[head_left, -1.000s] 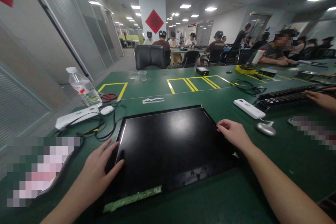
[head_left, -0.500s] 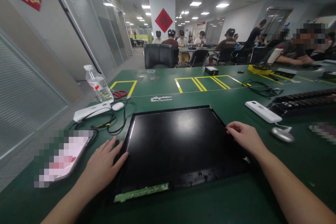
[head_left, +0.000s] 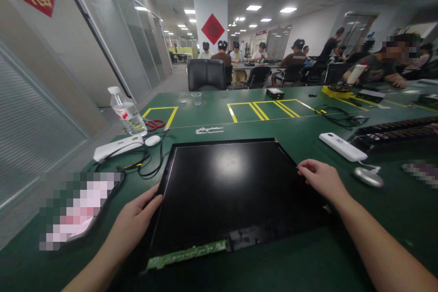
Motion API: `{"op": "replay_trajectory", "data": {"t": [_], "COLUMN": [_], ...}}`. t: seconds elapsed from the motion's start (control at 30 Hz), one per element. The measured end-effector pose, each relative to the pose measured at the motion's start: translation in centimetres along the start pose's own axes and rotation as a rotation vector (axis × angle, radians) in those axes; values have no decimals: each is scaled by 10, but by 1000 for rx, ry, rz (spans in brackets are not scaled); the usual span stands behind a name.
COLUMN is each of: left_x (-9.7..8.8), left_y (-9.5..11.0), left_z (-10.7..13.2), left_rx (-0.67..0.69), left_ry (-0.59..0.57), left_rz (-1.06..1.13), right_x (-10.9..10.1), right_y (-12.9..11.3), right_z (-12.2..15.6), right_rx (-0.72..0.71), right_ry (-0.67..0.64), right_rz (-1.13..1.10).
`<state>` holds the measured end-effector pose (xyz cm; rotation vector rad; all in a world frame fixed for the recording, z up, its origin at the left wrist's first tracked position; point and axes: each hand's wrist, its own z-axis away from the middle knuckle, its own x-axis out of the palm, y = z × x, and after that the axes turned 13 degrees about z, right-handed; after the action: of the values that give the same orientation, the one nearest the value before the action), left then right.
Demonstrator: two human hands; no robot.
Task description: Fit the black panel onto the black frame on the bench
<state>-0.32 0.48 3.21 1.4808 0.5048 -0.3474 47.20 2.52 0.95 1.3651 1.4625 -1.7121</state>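
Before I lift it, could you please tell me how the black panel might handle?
The black panel looks flat, straight-edged and probably stiff. Its glossy face may be slippery. The exposed green strip at its near edge may be fragile.

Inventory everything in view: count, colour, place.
panel: 1, black, between hands
circuit board: 1, green, panel's near edge
table: 1, green, beneath
bottle: 1, clear, left
scissors: 1, red handles, left
cup: 1, clear, far
oblong devices: 2, white, both sides
rounded devices: 2, white left, silver right
cables: several, black, both sides
scraps: several, white, beyond panel
tape strips: several, yellow, far
slotted hardware: count unclear, black, right
signs: 2, red, walls
chairs: several, black, background
people: several, mixed clothing, background
left hand: 1, bare, panel's left edge
right hand: 1, bare, right edge
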Motion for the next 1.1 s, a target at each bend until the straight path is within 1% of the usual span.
{"op": "replay_trajectory", "data": {"t": [0.03, 0.07, 0.1, 0.13, 0.2, 0.27, 0.33, 0.53, 0.6, 0.8, 0.97, 1.1], "left_x": [1, 3, 5, 7, 12, 16, 19, 24, 25, 28, 29, 29], "left_y": [8, 16, 24, 31, 42, 45, 45, 39, 34, 19, 12, 1], "left_z": [4, 7, 11, 14, 18, 19, 19, 15, 14, 10, 8, 6], "left_rx": [-46, -200, -341, -449, -523, -528, -516, -539, -522, -462, -460, -452], "left_ry": [0, 5, 45, 72, 110, 124, 126, 169, 173, 157, 140, 89], "left_rz": [74, 308, 498, 627, 784, 852, 879, 895, 905, 938, 965, 982], "right_x": [0, 0, 0, -1, -1, -1, -1, -3, -3, -2, -1, -1], "right_y": [0, 0, 1, 1, 1, 0, 1, 3, 3, 1, 3, 1], "right_z": [-1, -1, -1, -1, -1, -2, -2, -5, -5, -4, -5, -3], "right_rx": [10, 17, 23, 26, 28, 32, 38, 45, 41, 45, 39, 36], "right_ry": [1, 1, 1, 2, 1, -4, -10, -27, -31, -29, -25, -18], "right_rz": [-6, -14, -21, -27, -31, -37, -45, -47, -36, -40, -58, -74]}}
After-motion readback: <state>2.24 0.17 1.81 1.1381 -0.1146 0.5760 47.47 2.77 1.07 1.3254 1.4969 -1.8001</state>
